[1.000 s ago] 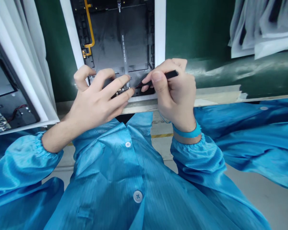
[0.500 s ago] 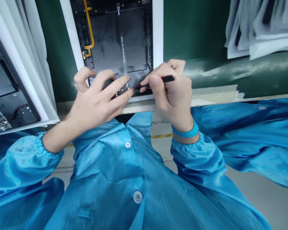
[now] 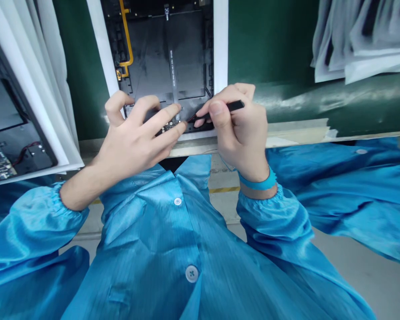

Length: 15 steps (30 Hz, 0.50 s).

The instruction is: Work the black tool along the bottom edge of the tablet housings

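Note:
A dark device housing lies in a white frame at the table's front edge, with an orange flex cable along its left side. My left hand rests over its lower left part, fingers spread, fingertips at a small circuit board. Fingers and thumb of my right hand are closed round a black pen-like tool. The tool points left, towards thin dark wires beside the board. Its tip is too small to make out.
A similar dark housing with white sheets stands at the left. More white sheets hang at the upper right of the green table. Another blue garment shows at the right.
The housing and surroundings appear shifted very slightly in view. Both hands keep nearly the same pose, with the tool still in my right hand.

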Tool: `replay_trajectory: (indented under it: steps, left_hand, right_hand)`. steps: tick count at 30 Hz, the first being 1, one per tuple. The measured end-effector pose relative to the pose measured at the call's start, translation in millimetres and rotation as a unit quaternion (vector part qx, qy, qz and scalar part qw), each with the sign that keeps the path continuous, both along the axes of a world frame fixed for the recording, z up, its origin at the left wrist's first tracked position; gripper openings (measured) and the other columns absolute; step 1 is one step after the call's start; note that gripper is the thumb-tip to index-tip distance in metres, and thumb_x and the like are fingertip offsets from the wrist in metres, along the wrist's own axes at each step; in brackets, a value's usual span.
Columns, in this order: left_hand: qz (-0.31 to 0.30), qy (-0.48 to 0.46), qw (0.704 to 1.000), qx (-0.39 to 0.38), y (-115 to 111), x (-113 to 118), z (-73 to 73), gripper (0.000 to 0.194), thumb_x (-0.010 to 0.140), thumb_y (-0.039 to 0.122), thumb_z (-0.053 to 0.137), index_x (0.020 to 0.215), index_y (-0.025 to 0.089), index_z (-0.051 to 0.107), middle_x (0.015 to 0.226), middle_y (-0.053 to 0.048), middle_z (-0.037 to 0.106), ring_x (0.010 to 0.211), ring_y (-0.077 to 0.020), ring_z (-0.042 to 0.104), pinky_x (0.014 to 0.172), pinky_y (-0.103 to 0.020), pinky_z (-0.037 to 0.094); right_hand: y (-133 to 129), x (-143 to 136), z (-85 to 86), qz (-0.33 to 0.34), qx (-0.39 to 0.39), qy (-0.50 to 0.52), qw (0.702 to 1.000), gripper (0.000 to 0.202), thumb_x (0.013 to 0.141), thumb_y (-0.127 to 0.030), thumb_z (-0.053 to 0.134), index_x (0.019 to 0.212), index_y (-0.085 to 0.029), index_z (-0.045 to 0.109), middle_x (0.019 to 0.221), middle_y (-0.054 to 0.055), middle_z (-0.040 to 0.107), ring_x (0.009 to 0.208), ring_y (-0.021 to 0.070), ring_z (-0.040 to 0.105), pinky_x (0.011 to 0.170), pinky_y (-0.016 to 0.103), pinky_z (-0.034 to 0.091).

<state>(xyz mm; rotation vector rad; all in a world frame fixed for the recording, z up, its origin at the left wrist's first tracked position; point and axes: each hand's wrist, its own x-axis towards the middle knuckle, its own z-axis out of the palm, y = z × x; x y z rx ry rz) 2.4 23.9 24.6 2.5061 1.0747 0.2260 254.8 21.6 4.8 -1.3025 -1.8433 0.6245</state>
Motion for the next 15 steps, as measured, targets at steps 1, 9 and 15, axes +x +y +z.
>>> replay_trajectory:
  steps: [1, 9, 15]
  left_hand:
    - [0.002, 0.002, 1.0, -0.004, 0.4, 0.2, 0.6, 0.052, 0.11, 0.046, 0.068, 0.161, 0.045, 0.063, 0.174, -0.004, 0.058, 0.157, -0.0493, 0.055, 0.122, -0.085, 0.04]
    - [-0.005, 0.004, 1.0, -0.003, 0.8, -0.8, 0.7, 0.052, 0.111, 0.035, 0.062, 0.162, 0.044, 0.062, 0.175, -0.004, 0.058, 0.158, -0.0481, 0.054, 0.121, -0.084, 0.041]
    - [0.006, 0.012, 1.0, 0.007, -1.4, 2.3, 0.9, 0.047, 0.112, 0.03, 0.058, 0.158, 0.042, 0.064, 0.173, -0.004, 0.06, 0.157, -0.0461, 0.056, 0.12, -0.082, 0.042]
  right_hand:
    - [0.1, 0.1, -0.1, 0.0, 0.005, 0.001, 1.0, 0.049, 0.121, -0.055, 0.038, 0.092, -0.031, 0.069, 0.08, 0.0, 0.079, 0.083, 0.0245, 0.076, 0.1, 0.054, 0.059]
    - [-0.2, -0.4, -1.3, 0.005, 0.027, 0.04, 0.999, 0.046, 0.12, -0.051, 0.044, 0.092, -0.027, 0.07, 0.079, 0.001, 0.078, 0.078, 0.0219, 0.074, 0.093, 0.049, 0.058]
    - [-1.0, 0.5, -2.8, -0.008, 0.014, 0.005, 1.0, 0.048, 0.12, -0.056, 0.04, 0.092, -0.03, 0.069, 0.08, 0.001, 0.078, 0.08, 0.0229, 0.075, 0.095, 0.051, 0.06]
